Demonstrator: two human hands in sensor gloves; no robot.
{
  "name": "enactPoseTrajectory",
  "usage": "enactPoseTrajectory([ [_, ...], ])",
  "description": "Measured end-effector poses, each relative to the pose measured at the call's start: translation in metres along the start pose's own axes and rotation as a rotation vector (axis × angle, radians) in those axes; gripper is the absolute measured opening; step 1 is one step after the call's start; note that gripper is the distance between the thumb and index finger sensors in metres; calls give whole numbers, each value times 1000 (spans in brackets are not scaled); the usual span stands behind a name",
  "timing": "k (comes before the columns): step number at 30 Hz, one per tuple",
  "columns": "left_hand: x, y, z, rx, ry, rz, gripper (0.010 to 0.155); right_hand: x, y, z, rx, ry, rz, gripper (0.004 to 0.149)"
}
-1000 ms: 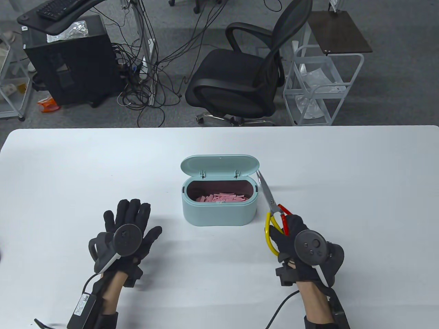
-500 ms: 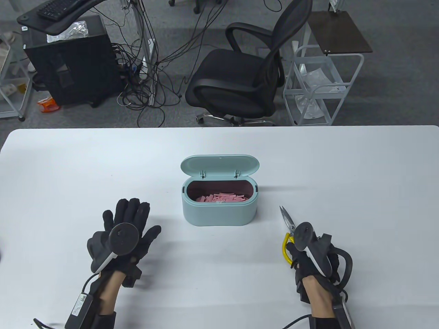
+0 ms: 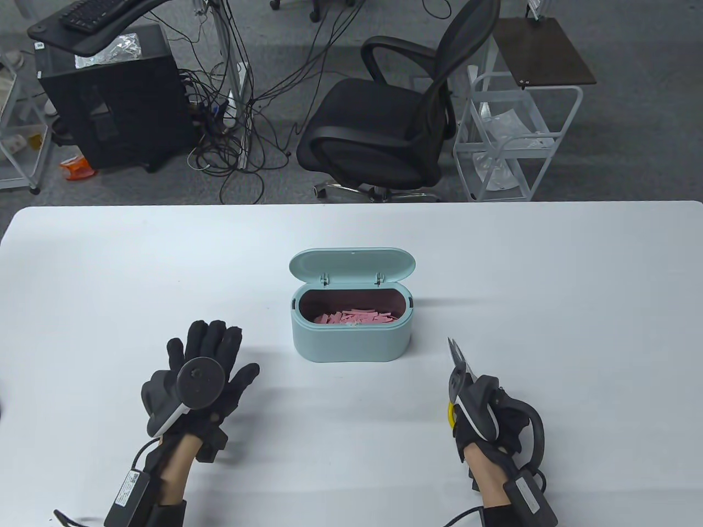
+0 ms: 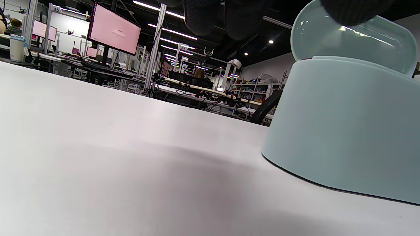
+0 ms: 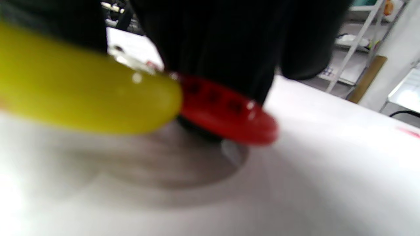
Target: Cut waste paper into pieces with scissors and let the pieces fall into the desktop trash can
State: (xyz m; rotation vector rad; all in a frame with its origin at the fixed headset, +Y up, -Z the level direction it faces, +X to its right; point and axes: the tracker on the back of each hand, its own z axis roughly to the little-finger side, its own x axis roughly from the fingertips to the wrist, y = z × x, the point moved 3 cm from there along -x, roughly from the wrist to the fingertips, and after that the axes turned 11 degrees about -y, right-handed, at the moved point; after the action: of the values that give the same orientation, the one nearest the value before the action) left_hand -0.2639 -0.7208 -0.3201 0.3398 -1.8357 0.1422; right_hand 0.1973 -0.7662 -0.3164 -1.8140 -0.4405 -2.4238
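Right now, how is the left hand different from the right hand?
The left hand lies open with its fingers spread, while the right hand has its fingers curled round the scissors. The left hand holds nothing; the right hand grips the yellow and red handles. The left hand sits left of the trash can, the right hand on its right. Both wear black gloves with a tracker on the back.

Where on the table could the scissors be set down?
Bare table runs right of the trash can to the far edge; more lies behind its open lid and far left. Crowded: the near strip, where the left hand lies flat and the right hand holds the scissors.
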Motion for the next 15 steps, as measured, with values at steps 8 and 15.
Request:
enactPoseTrajectory([
  [8,0,0,-3,-3,-7,1,82,-3,3,3,-31,-33,-47,63],
  [15,0,-2,-3,1,-3,31,83,-4,4,2,-38,-58,-77,65],
])
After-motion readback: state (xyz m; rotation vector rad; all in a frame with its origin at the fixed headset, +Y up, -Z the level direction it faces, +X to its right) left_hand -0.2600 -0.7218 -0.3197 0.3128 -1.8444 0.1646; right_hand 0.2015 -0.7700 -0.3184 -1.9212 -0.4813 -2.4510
